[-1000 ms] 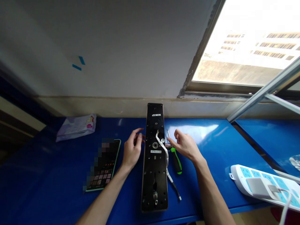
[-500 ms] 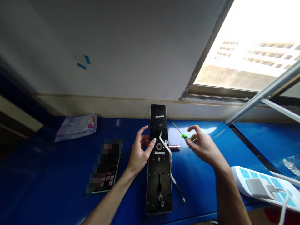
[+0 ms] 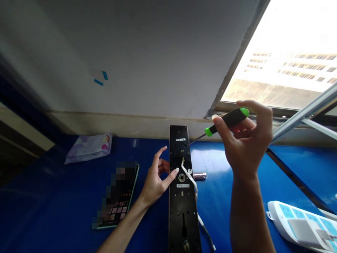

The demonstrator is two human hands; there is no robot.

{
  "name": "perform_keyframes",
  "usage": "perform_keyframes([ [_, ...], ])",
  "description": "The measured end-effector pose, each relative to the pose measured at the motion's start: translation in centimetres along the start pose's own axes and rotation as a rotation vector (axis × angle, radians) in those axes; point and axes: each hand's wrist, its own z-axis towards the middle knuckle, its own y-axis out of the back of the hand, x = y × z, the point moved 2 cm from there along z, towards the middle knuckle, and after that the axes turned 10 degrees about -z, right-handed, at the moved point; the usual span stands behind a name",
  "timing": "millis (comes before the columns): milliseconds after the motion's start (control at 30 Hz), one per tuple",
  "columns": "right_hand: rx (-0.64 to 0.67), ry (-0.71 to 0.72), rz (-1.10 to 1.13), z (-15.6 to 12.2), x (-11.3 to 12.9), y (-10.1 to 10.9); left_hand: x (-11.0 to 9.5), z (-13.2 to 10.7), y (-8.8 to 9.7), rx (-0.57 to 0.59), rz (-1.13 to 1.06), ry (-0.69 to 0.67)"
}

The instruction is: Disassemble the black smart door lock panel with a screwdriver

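Head view, right hand (image 3: pixel 246 142) pinching screwdriver (image 3: pixel 229 118), left hand (image 3: pixel 154 181) spread, panel (image 3: pixel 176 202) cropped at bottom

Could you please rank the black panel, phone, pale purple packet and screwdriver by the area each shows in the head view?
1. Black panel, though the frame cuts its near end
2. Phone
3. Pale purple packet
4. Screwdriver, partly hidden by fingers
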Motion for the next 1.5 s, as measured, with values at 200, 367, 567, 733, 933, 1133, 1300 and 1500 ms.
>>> perform_keyframes([
  [200,0.123,0.011,0.066,-0.9,1.5,-2.1,0.1,0.0,0.3,0.054,0.023,-0.016],
  [367,0.032,0.111,0.077,-1.0,2.0,-1.9,-0.1,-0.3,0.3,0.130,0.050,-0.012],
  [567,0.044,0.135,0.192,-0.6,2.4,-1.2,-0.4,-0.7,-0.2,0.189,0.041,0.010],
  [733,0.186,0.036,0.165,-1.5,2.2,-2.7,-0.2,-1.0,-0.5,0.206,0.008,0.013],
  [933,0.254,0.068,0.160,-2.3,1.8,-4.2,0.2,-1.1,-0.6,0.179,0.040,0.033],
  [1133,0.238,0.143,0.102,-2.4,2.2,-4.1,0.1,-1.2,-0.5,0.185,0.060,0.044],
  [1300,0.069,0.207,-0.178,-2.5,3.2,-4.0,0.4,-1.2,-0.5,0.190,0.039,0.033],
  [1500,0.083,0.218,-0.327,-2.0,4.1,-3.1,0.1,-1.0,-0.7,0.184,-0.032,0.044],
])
